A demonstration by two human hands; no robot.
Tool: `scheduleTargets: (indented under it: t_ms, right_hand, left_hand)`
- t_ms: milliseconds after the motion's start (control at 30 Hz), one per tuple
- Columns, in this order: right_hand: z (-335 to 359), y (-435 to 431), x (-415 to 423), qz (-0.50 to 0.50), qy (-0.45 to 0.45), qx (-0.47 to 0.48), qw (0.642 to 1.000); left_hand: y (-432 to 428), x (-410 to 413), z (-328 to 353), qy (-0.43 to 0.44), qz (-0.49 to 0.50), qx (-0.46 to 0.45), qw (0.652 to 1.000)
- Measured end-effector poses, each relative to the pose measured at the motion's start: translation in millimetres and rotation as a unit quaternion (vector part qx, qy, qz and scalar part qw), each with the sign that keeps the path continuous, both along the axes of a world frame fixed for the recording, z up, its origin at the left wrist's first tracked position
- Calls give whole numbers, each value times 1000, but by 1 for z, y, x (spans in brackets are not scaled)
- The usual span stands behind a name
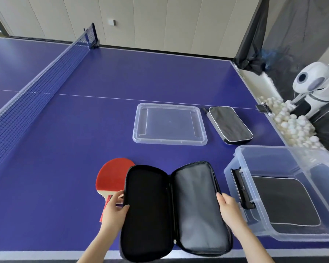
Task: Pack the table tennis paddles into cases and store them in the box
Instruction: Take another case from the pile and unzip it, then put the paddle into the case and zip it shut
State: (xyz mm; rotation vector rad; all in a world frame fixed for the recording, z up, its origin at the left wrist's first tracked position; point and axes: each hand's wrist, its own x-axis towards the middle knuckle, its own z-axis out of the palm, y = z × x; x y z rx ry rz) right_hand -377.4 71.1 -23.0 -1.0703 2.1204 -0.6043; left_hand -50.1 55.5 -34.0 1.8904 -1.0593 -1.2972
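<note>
Open case (176, 209): it lies spread flat like a book near the front edge of the blue table (84, 130) — one half is black inside, the other half is grey.
Left hand (115, 209): the fingers pinch the left edge of the open case, thumb on top.
Right hand (229, 208): the fingers hold the right edge of the open case, thumb on the grey half.
Red paddle (113, 177): it lies flat on the table, just left of the open case, partly tucked under its black half. Its handle points at the person and sits under the left hand.
Clear box (285, 192): it stands on the right, close to the open case — a zipped black case (285, 202) already lies flat on its floor.
Lid (169, 124): it lies flat on the table, farther back, apart from the box.
Another closed case (230, 125): it lies just right of the lid.
Net (36, 92): it runs across the table on the left.
White balls (292, 126): a heap past the right edge of the table.
</note>
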Motion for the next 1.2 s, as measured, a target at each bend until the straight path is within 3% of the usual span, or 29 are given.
scheduleTargets:
  t_ms: [233, 500, 600, 700, 800, 867, 1000, 1100, 1200]
  right_hand:
    - [-31, 2, -10, 33, 229, 33, 972]
    - [-58, 17, -6, 141, 303, 40, 942]
    - [-64, 23, -6, 176, 320, 44, 930]
    - [-66, 31, 4, 238, 343, 21, 908]
    - [-70, 33, 15, 300, 343, 66, 888]
    - [-75, 33, 17, 321, 333, 91, 882]
    - [-79, 33, 16, 321, 333, 112, 879]
    - [-79, 30, 19, 324, 335, 116, 877]
    - [-76, 27, 26, 309, 316, 103, 891]
  left_hand:
    - [2, -6, -38, -101, -52, 37, 993]
    - [7, -10, -53, -240, -119, -11, 963]
    - [11, -21, -47, -379, -115, -120, 910]
    - [20, -46, -46, -438, -227, -212, 844]
    - [24, -69, -66, -456, -375, -202, 781]
    - [23, -74, -79, -463, -425, -166, 760]
    - [16, -68, -87, -448, -462, -110, 758]
    - [13, -66, -78, -466, -448, -137, 750]
    - [12, -56, -64, -461, -364, -196, 785]
